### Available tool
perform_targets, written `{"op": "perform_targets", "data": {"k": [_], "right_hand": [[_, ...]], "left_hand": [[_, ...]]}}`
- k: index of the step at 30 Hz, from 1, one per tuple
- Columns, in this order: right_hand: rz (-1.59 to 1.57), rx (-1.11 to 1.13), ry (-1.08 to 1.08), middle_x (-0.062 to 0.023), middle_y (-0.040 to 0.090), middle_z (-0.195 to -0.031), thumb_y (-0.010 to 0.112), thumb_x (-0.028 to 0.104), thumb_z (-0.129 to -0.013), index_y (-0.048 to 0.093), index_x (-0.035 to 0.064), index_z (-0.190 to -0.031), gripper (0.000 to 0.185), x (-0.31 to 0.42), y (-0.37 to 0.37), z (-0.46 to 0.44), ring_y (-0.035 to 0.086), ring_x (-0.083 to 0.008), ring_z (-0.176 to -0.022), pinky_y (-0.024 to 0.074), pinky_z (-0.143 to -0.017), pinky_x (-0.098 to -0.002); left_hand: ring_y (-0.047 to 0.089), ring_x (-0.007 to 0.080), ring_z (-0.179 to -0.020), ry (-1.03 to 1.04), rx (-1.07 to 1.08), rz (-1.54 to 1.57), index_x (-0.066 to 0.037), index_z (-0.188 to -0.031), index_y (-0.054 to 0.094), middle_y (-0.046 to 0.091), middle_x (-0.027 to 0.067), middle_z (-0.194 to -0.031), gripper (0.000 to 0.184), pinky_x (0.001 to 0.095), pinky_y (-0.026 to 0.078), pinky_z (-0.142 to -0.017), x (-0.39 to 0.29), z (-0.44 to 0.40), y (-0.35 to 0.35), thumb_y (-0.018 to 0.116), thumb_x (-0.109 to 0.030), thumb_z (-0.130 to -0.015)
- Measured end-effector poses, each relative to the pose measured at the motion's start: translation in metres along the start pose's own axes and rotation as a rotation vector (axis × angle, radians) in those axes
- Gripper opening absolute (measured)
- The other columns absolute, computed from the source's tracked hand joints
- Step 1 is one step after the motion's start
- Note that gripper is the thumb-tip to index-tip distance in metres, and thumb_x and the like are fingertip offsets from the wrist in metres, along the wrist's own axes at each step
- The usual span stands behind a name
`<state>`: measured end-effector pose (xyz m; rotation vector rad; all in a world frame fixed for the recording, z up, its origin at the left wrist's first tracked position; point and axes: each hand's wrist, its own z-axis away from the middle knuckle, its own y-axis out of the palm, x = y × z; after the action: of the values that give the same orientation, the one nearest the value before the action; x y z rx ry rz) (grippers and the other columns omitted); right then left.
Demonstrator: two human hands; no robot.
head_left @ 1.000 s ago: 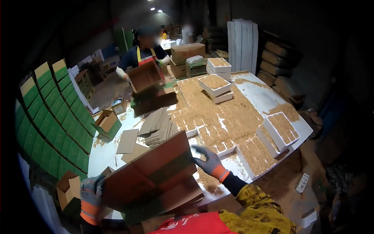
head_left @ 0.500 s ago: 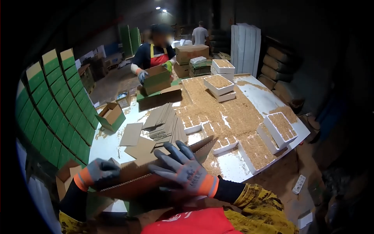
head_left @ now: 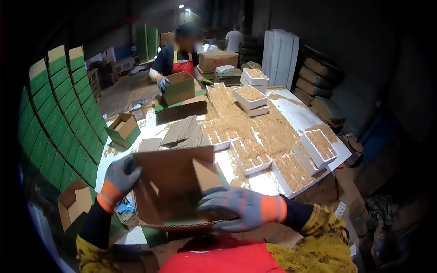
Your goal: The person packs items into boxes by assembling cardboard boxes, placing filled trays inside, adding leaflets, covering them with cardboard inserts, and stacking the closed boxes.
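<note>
A brown cardboard box [head_left: 175, 170] is held open in front of me, its inside facing me and green showing low on its outside. At the box's upper left corner, my gloved left hand [head_left: 122, 176] has its fingers curled round the edge. My right hand [head_left: 234, 205], in a grey glove with an orange cuff, grips the near right edge beside a raised inner flap [head_left: 207, 175]. Behind the box lies a pile of flat cardboard pieces [head_left: 181, 132]. A small box with blue packets [head_left: 125, 207] shows under my left wrist.
White trays [head_left: 249, 159] filled with brown granules cover much of the table [head_left: 287, 102]. Stacked green boxes [head_left: 59, 123] stand at left, near an open box [head_left: 124, 129]. Across the table, a co-worker [head_left: 182, 59] holds another box [head_left: 178, 88]; a second person stands farther back.
The folded cardboard has opened into a box shape and tilted toward me. My left hand rose to its corner; my right hand moved down to its near edge. The co-worker's right-side hand left their box.
</note>
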<state>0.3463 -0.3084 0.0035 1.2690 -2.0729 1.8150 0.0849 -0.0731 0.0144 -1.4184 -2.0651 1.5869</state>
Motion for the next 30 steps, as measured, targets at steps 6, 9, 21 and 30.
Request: {"op": "perform_targets", "data": {"k": [6,9,21,30], "right_hand": [[-0.507,0.548,0.173,-0.0122,0.059,-0.123,0.061,0.039,-0.088,0.047,0.007,-0.135,0.059,-0.042,0.011,-0.047,0.054,-0.0197,-0.112,0.0407,-0.096,-0.0308],[-0.685,0.619,0.252,-0.0103,0.061,-0.121,0.063,0.037,-0.087,0.047,0.0077,-0.136,0.059,-0.033,0.007,-0.041,0.055,-0.0162,-0.107,0.0412,-0.094,-0.0287],[-0.666,0.511,0.103,-0.013,0.06,-0.123,0.063,0.025,-0.088,0.05,0.0007,-0.131,0.05,-0.042,0.017,-0.027,0.056,-0.0188,-0.109,0.0419,-0.095,-0.0297],[0.293,-0.303,0.086,-0.0121,0.047,-0.134,0.067,0.03,-0.08,0.053,0.0127,-0.128,0.053,-0.074,0.045,0.004,0.039,-0.0354,-0.126,0.0316,-0.105,-0.0474]], "left_hand": [[0.061,0.0328,-0.068,0.183,0.094,-0.432,-0.008,-0.079,0.057,0.061,0.0148,-0.071,0.019,0.0412,0.047,-0.059,-0.019,-0.003,-0.006,0.059,-0.026,-0.083],[0.062,0.0303,-0.061,0.231,0.13,-0.669,-0.014,-0.076,0.058,0.061,0.0108,-0.066,0.01,0.0406,0.046,-0.056,-0.027,-0.006,0.001,0.056,-0.023,-0.08],[0.065,0.0314,-0.075,0.277,0.483,-0.6,-0.013,-0.079,0.064,0.065,0.0114,-0.076,0.022,0.0444,0.05,-0.064,-0.056,-0.033,0.06,0.065,-0.033,-0.07],[0.063,0.0193,-0.088,-0.129,0.762,0.736,-0.001,-0.102,0.061,0.066,0.0084,-0.093,0.04,0.0308,0.049,-0.082,-0.02,-0.033,0.054,0.042,-0.035,-0.099]]}}
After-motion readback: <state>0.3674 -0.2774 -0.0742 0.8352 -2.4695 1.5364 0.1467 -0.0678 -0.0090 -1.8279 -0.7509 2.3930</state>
